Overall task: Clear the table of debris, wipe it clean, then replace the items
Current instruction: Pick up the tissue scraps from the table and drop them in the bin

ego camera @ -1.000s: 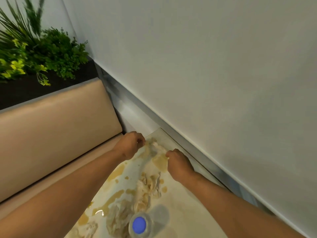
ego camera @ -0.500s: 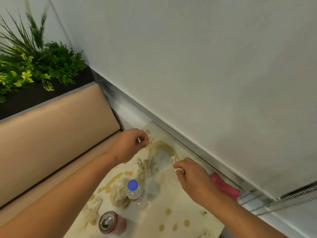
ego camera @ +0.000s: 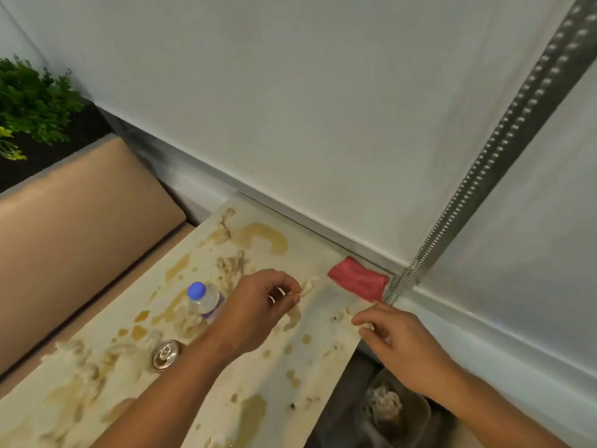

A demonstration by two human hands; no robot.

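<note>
Both hands pinch soggy paper scraps: left hand over the surface middle, right hand past its right edge, above a bin. Best carry each scrap fully over the bin before letting go. A bottle, can and red cloth sit among spills.
</note>
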